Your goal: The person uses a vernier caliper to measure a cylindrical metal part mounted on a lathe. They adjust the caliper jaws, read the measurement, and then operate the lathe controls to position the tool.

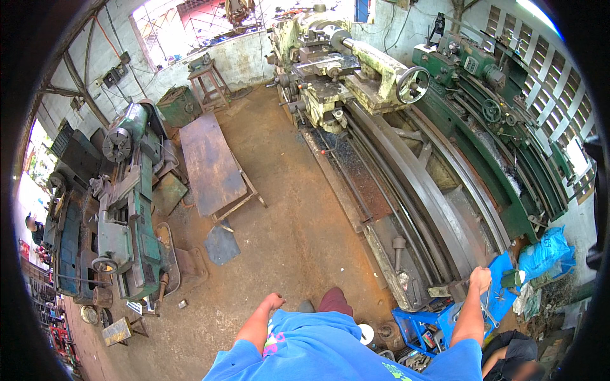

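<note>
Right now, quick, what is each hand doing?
Left hand: hangs free above the floor, fingers curled, holding nothing.
Right hand: closed at the end of the big lathe; what it grips cannot be told.

Green lathe (130,209); pale-green large lathe (356,70); rust-brown bench (210,162); blue stool (416,324); blue bag (546,251).

Single head-worn fisheye, looking steeply down, lathe (406,184) near, floor (286,209) below
</note>
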Demonstrator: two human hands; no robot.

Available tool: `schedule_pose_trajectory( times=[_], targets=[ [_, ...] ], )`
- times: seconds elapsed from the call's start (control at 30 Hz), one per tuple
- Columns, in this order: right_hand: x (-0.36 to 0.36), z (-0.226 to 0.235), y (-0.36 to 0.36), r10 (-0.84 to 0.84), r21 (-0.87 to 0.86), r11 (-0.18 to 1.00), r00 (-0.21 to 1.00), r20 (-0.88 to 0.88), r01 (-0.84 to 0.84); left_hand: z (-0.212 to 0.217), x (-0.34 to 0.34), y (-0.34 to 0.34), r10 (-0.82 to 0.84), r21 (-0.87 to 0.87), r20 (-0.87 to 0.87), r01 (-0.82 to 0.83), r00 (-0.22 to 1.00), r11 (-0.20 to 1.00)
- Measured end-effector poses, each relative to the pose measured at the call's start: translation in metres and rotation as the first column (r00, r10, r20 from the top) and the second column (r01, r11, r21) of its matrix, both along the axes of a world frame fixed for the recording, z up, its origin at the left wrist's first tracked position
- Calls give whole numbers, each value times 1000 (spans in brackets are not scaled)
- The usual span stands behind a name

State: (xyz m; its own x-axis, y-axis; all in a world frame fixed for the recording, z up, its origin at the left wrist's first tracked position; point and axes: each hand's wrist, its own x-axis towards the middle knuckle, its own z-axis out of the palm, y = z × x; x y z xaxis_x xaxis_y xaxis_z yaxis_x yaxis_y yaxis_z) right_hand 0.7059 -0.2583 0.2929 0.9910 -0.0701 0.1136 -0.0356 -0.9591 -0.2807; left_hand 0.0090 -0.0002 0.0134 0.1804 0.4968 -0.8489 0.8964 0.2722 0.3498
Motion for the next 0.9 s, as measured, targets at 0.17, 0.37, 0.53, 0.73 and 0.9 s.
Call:
schedule_pose_trajectory(
  times=[0.17, 0.37, 0.53, 0.73, 0.9],
  targets=[
    [0, -1, -1, 15, -12, 1000, 1000, 12, -15, -7, -2, 1, 14, -24, -7, -15, 1000, 1000],
    [-2, 4, 1, 7, -11, 1000, 1000, -1, -7, -17, -5, -1, 8, 15, -26, -8, 1000, 1000],
    [-2, 3, 1, 9, -10, 1000, 1000, 4, -9, -13, -3, 0, -36, 24, -9, 36, 999, 999],
    [0, 2, 0, 3, 2, 1000, 1000, -19, -3, -6, -1, -1, -59, 25, -2, 60, 998, 998],
    [0, 1, 0, 4, -7, 1000, 1000, -20, -4, -7, -1, -1, -66, 25, -6, 66, 998, 998]
  ],
)
